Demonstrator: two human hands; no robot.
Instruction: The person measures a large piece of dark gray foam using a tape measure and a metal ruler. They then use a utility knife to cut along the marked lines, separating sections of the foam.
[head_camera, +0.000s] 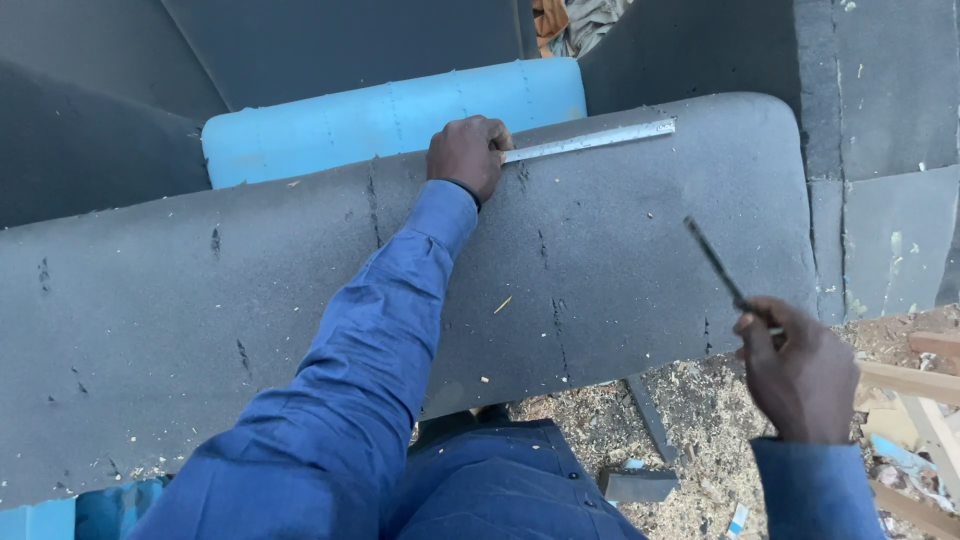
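Observation:
A large grey foam sheet (620, 260) lies across in front of me, marked with short dark strokes. My left hand (467, 153) reaches over it and grips one end of a flat metal ruler (590, 141) that rests along the sheet's far edge. Off the sheet's near right corner, my right hand (797, 370) is raised and closed on a thin dark pen-like tool (716, 263), whose tip points up and left over the foam. Both arms wear blue sleeves.
A light blue foam block (390, 115) lies behind the grey sheet. More dark grey foam pieces (880, 120) surround it at the back and right. Sawdust, foam offcuts (640, 486) and wooden strips (915, 385) cover the floor at the lower right.

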